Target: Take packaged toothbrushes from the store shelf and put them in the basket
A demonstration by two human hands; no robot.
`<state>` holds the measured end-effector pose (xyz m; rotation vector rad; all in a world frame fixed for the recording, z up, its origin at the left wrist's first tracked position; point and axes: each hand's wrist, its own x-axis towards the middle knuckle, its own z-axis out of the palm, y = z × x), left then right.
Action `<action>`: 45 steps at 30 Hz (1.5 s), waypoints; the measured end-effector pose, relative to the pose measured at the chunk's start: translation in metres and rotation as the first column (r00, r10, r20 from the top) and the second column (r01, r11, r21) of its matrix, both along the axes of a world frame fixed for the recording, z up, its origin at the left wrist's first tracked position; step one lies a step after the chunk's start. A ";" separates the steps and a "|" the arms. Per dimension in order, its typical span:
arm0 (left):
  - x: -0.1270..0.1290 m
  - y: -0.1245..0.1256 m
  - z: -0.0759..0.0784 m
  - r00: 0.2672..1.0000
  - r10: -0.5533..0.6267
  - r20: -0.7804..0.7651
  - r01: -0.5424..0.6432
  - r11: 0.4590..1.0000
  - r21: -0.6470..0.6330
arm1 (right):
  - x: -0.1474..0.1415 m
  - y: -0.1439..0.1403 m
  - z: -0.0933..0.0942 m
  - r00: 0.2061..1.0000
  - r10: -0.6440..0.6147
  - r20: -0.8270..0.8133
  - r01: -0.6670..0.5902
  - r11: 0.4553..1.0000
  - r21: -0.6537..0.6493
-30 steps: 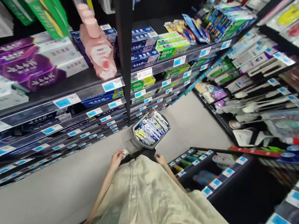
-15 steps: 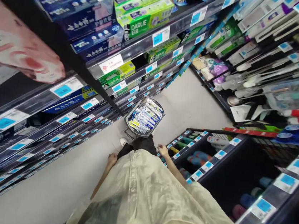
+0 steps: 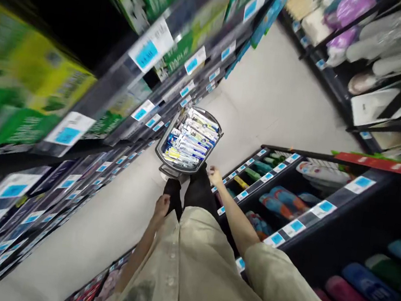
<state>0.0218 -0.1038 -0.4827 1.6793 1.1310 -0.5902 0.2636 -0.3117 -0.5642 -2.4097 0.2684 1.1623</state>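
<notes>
- My right hand (image 3: pixel 215 175) hangs just beside the near rim of the basket (image 3: pixel 169 166), touching nothing, fingers loosely curled.
- My left hand (image 3: pixel 162 206) hangs nearer me than the basket, empty, loosely curled.
- The basket sits on the floor (image 3: pixel 274 106), full of toothpaste boxes (image 3: pixel 190 139).

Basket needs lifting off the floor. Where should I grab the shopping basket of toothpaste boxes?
Probably by the near rim of the shopping basket, coming from above on the person's side. It sits flat and full, no raised handle shows, and the right hand hangs nearest.
</notes>
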 end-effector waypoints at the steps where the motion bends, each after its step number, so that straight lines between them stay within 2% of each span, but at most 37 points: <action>1: 0.012 -0.012 -0.015 1.000 -0.021 0.009 0.021 0.999 -0.026 | 0.008 0.001 -0.021 1.000 0.007 -0.007 -0.007 1.000 0.017; 3: 0.031 -0.041 -0.042 0.998 -0.058 0.028 0.060 0.995 -0.080 | 0.020 0.004 -0.065 1.000 0.015 -0.011 -0.014 0.999 0.032; 5: 0.045 -0.076 -0.062 0.995 -0.078 0.057 0.084 0.989 -0.124 | 0.029 0.006 -0.108 1.000 0.019 -0.009 -0.019 0.999 0.043; 8: 0.053 -0.130 -0.074 0.991 -0.081 0.103 0.098 0.981 -0.167 | 0.036 0.013 -0.159 1.000 0.027 -0.017 -0.025 0.997 0.068; 10: 0.052 -0.160 -0.077 0.990 -0.081 0.111 0.102 0.975 -0.198 | 0.039 0.017 -0.183 0.999 0.030 -0.014 -0.029 0.998 0.063; 13: 0.044 -0.182 -0.082 0.992 -0.085 0.088 0.104 0.965 -0.239 | 0.042 0.018 -0.201 1.000 0.022 0.016 -0.023 0.999 0.037; 16: 0.034 -0.175 -0.093 0.995 -0.089 0.039 0.096 0.963 -0.251 | 0.043 0.014 -0.200 1.000 0.013 0.014 -0.013 0.999 0.039; 19: 0.025 -0.148 -0.102 0.995 -0.095 -0.022 0.087 0.969 -0.230 | 0.044 0.012 -0.187 0.998 0.056 -0.027 -0.055 0.998 0.044; 24: 0.009 -0.098 -0.104 0.986 -0.113 -0.119 0.093 0.983 -0.159 | 0.044 0.016 -0.170 0.977 0.191 -0.096 -0.188 0.981 0.037; 27: -0.002 -0.084 -0.103 0.979 -0.119 -0.163 0.096 0.985 -0.144 | 0.043 0.018 -0.165 0.942 0.326 -0.085 -0.325 0.945 0.018; 29: -0.010 -0.085 -0.103 0.975 -0.122 -0.185 0.095 0.984 -0.150 | 0.041 0.018 -0.161 0.888 0.456 -0.065 -0.457 0.890 0.000; 33: -0.018 -0.102 -0.106 0.972 -0.131 -0.197 0.091 0.976 -0.200 | 0.034 0.018 -0.154 0.713 0.700 -0.043 -0.700 0.714 0.027; 35: -0.017 -0.115 -0.107 0.973 -0.135 -0.187 0.090 0.969 -0.232 | 0.029 0.022 -0.150 0.629 0.776 -0.054 -0.772 0.631 0.073; 37: -0.015 -0.127 -0.107 0.976 -0.137 -0.167 0.091 0.962 -0.257 | 0.025 0.028 -0.147 0.578 0.814 -0.057 -0.809 0.581 0.090; 39: -0.011 -0.137 -0.108 0.981 -0.134 -0.142 0.091 0.958 -0.273 | 0.022 0.036 -0.143 0.574 0.817 -0.050 -0.815 0.576 0.052; 43: -0.007 -0.148 -0.111 0.990 -0.106 -0.089 0.076 0.953 -0.293 | 0.020 0.051 -0.141 0.608 0.792 -0.054 -0.794 0.606 -0.052; 45: -0.010 -0.149 -0.113 0.994 -0.085 -0.071 0.060 0.952 -0.301 | 0.019 0.054 -0.141 0.624 0.780 -0.052 -0.781 0.621 -0.061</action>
